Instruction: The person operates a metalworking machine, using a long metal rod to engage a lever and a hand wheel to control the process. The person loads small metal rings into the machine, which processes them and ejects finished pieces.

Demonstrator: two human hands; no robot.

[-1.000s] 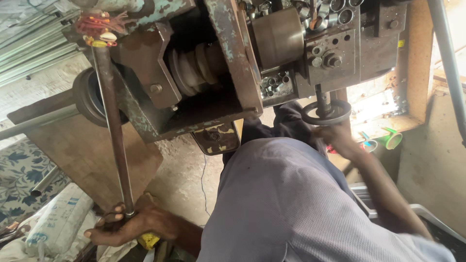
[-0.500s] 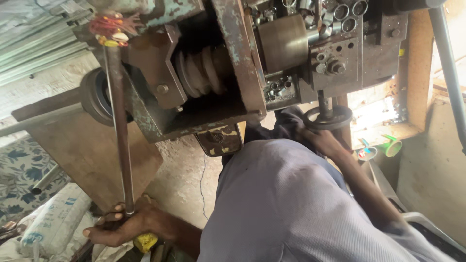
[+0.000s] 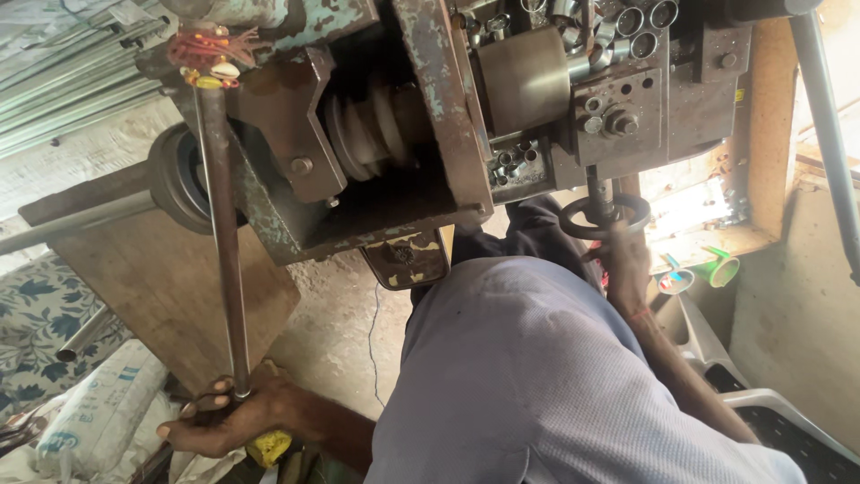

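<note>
Head camera, looking steeply down the person's own body

The single view sits close above the grey-shirted torso (image 3: 537, 376), tilted so the lathe-like machine (image 3: 430, 116) fills the top, the floor (image 3: 349, 323) shows below, and both arms reach to opposite edges.

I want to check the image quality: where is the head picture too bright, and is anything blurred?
Head view: daylight blows out the opening behind the handwheel; the machine's underside lies in shadow. The left hand on the lever and the right hand at the handwheel look sharp; the pipes at the top left are slightly soft.
</note>
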